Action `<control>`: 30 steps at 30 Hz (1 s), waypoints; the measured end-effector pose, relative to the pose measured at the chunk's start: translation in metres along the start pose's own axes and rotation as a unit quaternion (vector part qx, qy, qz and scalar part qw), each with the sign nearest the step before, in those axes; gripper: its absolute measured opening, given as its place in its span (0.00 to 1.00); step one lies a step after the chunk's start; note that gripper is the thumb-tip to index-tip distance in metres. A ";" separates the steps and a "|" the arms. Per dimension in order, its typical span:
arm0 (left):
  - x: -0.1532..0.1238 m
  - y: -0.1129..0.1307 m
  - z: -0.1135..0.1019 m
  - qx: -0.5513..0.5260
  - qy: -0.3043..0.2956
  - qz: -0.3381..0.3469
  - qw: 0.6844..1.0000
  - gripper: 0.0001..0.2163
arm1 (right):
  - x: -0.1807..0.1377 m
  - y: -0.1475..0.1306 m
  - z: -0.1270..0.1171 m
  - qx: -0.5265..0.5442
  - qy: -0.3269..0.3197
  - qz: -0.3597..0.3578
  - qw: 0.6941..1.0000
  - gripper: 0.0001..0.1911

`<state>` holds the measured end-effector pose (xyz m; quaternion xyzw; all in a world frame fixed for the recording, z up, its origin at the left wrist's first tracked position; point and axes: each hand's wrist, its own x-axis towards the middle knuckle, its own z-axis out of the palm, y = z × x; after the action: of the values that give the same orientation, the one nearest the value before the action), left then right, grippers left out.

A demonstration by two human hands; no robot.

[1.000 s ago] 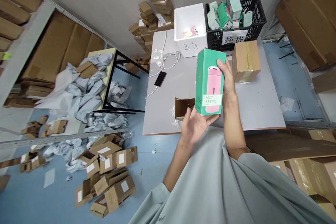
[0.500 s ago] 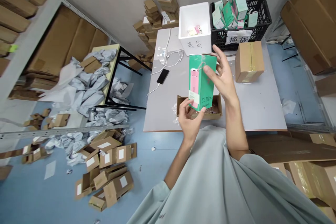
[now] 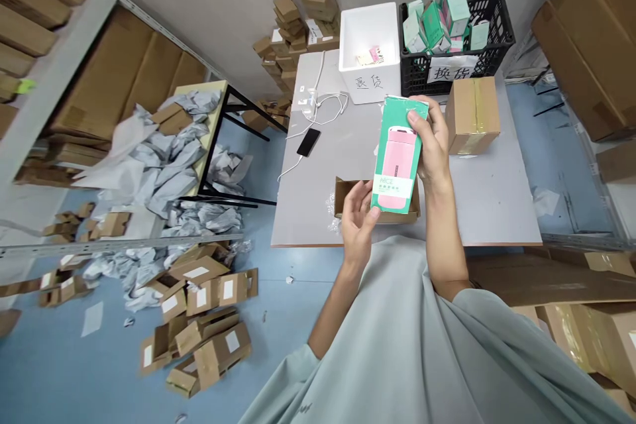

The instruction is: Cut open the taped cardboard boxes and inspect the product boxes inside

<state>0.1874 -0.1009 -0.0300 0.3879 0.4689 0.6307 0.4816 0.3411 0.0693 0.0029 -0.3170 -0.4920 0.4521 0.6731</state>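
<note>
right grip (image 3: pixel 432 149) is clasping the green box (image 3: pixel 397 154) by its upper right side | left grip (image 3: pixel 356 222) is cupping its lower left corner | box is hovering over the open carton (image 3: pixel 405 218), near the bench's (image 3: pixel 489 212) front edge (long axis leaning slightly right)

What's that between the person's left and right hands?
In the head view, a green and pink box is between the left hand and the right hand.

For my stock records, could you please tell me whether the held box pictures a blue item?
No, the green box shows a pink item on its camera-facing side.
</note>
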 end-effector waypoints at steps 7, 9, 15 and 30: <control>0.003 0.006 0.005 -0.094 -0.086 -0.121 0.984 0.28 | -0.004 -0.007 0.002 0.032 -0.025 0.026 0.999 0.32; 0.003 0.004 0.008 -0.072 -0.054 -0.099 0.991 0.28 | -0.004 -0.009 0.000 -0.001 -0.026 0.017 1.000 0.33; 0.004 -0.007 0.017 0.084 0.064 0.045 0.993 0.35 | -0.002 -0.009 0.000 -0.108 -0.033 -0.011 0.993 0.40; 0.014 -0.001 -0.021 -0.023 -0.043 -0.116 0.992 0.31 | -0.006 0.015 0.013 -0.033 -0.016 0.089 0.995 0.44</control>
<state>0.1649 -0.0916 -0.0361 0.3468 0.4748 0.5637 0.5802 0.3236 0.0698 -0.0084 -0.3742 -0.4868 0.4990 0.6116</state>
